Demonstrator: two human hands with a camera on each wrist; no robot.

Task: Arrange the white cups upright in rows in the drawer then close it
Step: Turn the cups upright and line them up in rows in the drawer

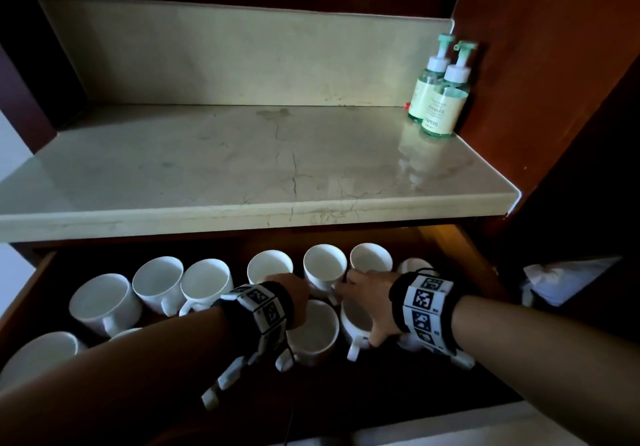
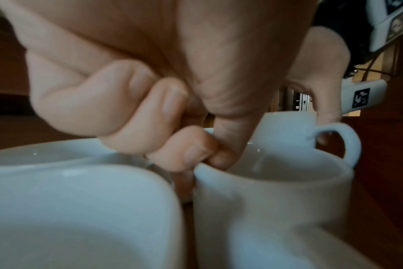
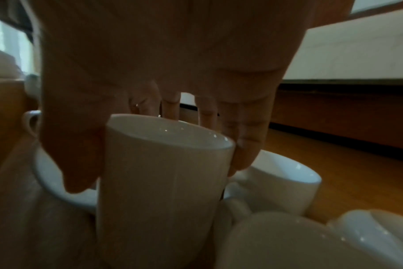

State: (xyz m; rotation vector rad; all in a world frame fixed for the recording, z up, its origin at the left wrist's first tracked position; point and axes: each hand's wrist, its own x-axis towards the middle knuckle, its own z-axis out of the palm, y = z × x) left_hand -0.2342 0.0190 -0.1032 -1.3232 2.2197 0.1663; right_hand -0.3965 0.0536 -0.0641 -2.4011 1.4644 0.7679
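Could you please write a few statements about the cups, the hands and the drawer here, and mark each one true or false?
1. The drawer is open, with white cups standing upright in it. True.
2. The right hand grips a cup from above, fingers and thumb around its rim. True.
3. The left hand rests flat on the marble counter. False: it is down in the drawer, pinching the rim of a cup.
4. Two green pump bottles stand at the counter's right end. True.
5. The pump bottles stand inside the drawer among the cups. False: they are on the counter above it.
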